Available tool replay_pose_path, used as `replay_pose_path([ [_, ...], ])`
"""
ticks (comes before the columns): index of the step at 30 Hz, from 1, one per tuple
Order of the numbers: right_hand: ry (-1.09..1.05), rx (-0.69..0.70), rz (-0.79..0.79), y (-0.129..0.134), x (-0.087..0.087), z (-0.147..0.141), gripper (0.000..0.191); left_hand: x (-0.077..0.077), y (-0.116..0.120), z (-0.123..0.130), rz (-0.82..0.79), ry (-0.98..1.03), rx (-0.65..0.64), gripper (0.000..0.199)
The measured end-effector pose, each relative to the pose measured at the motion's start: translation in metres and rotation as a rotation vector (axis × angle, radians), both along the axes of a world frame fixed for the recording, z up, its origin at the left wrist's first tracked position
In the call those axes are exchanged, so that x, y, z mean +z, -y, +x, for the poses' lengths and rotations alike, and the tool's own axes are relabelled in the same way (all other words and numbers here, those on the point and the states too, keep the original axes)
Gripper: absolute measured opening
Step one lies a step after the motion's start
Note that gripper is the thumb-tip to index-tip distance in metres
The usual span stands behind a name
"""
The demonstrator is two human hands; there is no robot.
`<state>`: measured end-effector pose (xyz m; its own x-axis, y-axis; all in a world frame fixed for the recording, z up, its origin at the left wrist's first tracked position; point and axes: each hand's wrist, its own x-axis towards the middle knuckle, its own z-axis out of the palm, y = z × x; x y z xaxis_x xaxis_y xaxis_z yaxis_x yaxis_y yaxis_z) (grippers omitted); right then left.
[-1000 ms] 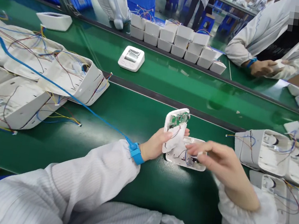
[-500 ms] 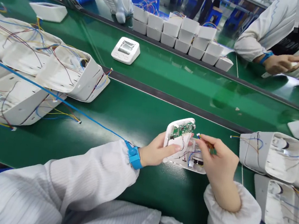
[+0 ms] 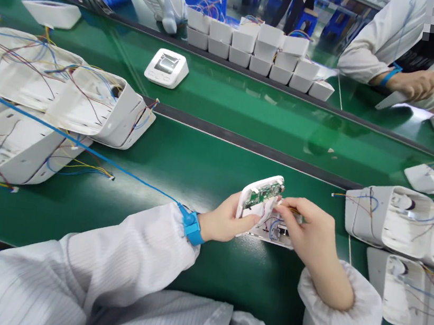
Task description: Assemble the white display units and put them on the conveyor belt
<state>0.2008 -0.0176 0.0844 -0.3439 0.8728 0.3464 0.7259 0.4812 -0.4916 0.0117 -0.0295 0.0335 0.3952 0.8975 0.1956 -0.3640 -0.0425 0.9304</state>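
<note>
My left hand (image 3: 227,220) is closed around the edge of a white plastic cover (image 3: 243,200), held tilted up. On its inner side shows a green circuit board (image 3: 266,191). My right hand (image 3: 307,230) pinches a wire connector (image 3: 279,201) with coloured wires at the board's right edge; whether it touches a socket cannot be made out. Below the cover, a white housing (image 3: 257,236) with wires and a metallic part inside lies partly hidden by both hands. A blue wrist strap (image 3: 193,227) with a cord circles my left wrist.
White housings with loose wires stand at left (image 3: 117,117) and right (image 3: 367,217). A white device with a screen (image 3: 167,68) sits on the green conveyor belt (image 3: 247,113). Beyond it are stacked white housings (image 3: 241,56) and a co-worker's hand (image 3: 415,84). A blue cord (image 3: 120,167) crosses the table.
My right hand has moved left, bringing the connector to the board's edge. The screen device on the belt has shifted left. The co-worker's hands have moved, and a flat pale piece shows there.
</note>
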Motion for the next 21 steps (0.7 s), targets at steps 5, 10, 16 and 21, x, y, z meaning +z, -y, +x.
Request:
replay_pose_path([
  [5, -0.08, 0.038, -0.023, 0.01, 0.003, -0.012, 0.015, 0.005, 0.003, -0.001, 0.011, -0.126, 0.001, 0.055],
  [10, -0.049, 0.015, -0.011, 0.012, 0.0, -0.014, 0.018, 0.007, 0.005, -0.001, -0.049, -0.15, -0.017, 0.038],
  [16, 0.088, -0.017, 0.131, 0.012, -0.006, -0.014, 0.019, 0.005, 0.003, -0.002, -0.067, -0.131, 0.001, 0.037],
  [21, -0.001, -0.034, 0.3, -0.001, -0.013, -0.004, 0.021, -0.002, 0.004, -0.004, -0.08, -0.124, 0.001, 0.039],
])
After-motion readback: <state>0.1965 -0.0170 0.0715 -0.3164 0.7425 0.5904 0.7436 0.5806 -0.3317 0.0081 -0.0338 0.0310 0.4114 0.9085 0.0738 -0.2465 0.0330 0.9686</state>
